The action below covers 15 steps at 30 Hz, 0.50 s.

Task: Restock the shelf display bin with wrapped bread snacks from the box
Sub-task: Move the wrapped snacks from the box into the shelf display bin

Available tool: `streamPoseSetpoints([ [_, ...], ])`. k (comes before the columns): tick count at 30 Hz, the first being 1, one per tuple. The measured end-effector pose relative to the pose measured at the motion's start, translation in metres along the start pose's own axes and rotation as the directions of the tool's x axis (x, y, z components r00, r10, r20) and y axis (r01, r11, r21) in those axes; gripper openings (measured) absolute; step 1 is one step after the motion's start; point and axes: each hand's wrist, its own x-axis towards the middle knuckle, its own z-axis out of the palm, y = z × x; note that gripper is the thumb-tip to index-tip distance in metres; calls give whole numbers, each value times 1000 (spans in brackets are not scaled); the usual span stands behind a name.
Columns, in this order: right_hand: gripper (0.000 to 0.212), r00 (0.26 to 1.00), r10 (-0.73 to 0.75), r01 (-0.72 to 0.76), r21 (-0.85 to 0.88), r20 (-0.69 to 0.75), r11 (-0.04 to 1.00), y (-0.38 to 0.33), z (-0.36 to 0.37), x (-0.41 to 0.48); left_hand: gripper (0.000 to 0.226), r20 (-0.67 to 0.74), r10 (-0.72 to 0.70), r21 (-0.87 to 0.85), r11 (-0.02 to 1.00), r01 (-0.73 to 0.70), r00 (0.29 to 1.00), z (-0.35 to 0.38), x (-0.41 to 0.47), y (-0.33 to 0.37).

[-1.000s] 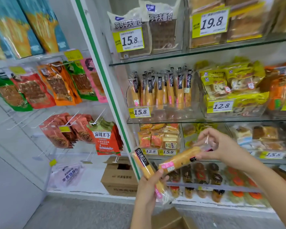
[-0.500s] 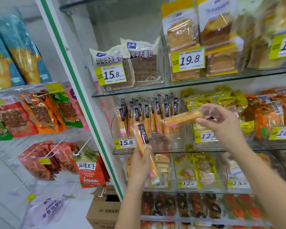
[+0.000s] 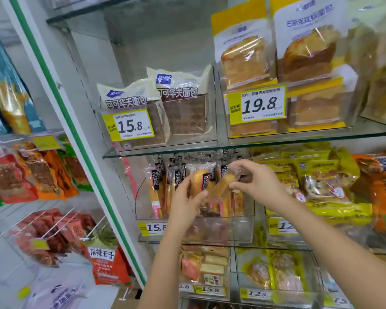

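A glass shelf is carrying the clear bin, which is sitting at its left end, near the green-edged post. Inside the bin, a row of wrapped bread sticks is standing upright toward the back, black labels at the top. The front part of the bin is showing only glare and blur, so what is lying there cannot be made out.

Both forearms are reaching up from the bottom edge, where they are cut off. The hands are meeting over the bin's open top, in front of the standing row. The left hand is curling round the lower part of a bread stick and holding it nearly upright, with the black label above the fingers. The back of this hand is facing the camera, so most of its fingertips are hiding behind the wrapper.

The right hand, knuckles up, is pinching the clear wrapper end of a second stick between thumb and fingers. That stick is slanting down and left from the pinch toward the left hand's stick; motion blur is making it impossible to tell whether the two are touching. The right hand is also covering the tops of several sticks in the row behind it.

A yellow price tag reading 15.8 is sitting at the bin's front left corner, its right edge hiding behind the left wrist.
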Motion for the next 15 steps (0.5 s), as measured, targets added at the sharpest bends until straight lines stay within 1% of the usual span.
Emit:
streamPoseSetpoints([
  [2, 44, 997, 36, -35, -23, 72, 999, 3, 10, 11, 48, 1, -70, 105, 992, 69, 998, 2, 13, -14],
  [4, 48, 987, 80, -72, -62, 141, 995, 5, 21, 24, 56, -9, -152, 148, 977, 151, 988, 3, 23, -23],
  [8, 63, 964, 147, -106, -189, 220, 976, 14, 44, 55, 52, -51, -298, 226, 926, 301, 953, 7, 42, -34],
  [10, 66, 946, 169, -101, -246, 275, 964, 17, 51, 71, 54, -50, -322, 271, 907, 323, 945, 9, 52, -34],
  [12, 65, 935, 167, -61, -320, 314, 946, 19, 57, 85, 58, -35, -327, 316, 893, 321, 944, 11, 62, -32],
  [15, 60, 941, 144, -6, -411, 305, 911, 21, 67, 95, 59, -36, -329, 393, 864, 316, 944, 12, 74, -30],
])
